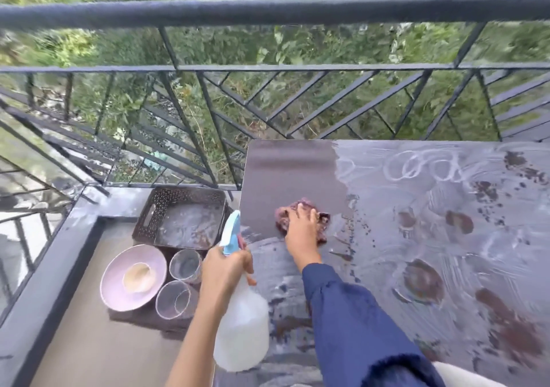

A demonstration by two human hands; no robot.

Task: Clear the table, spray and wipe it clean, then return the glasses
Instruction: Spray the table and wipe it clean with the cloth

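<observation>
A dark table (pixel 288 166) fills the right half of the view; its right part is smeared with whitish streaks, ring marks and brown stains, its far left strip looks wiped. My right hand (pixel 302 225) presses a crumpled reddish cloth (pixel 282 217) flat on the table near its left edge. My left hand (pixel 224 270) grips the neck of a clear spray bottle (pixel 242 333) with a light blue trigger head, held over the table's left edge. Two clear glasses (pixel 186 264) (pixel 175 300) stand on the floor to the left.
On the balcony floor left of the table sit a pink bowl (pixel 119 267) with beige residue and a dark perforated tray (pixel 148 217). A black metal railing (pixel 268 11) runs behind, with greenery beyond. A grey raised ledge (pixel 44 279) borders the floor.
</observation>
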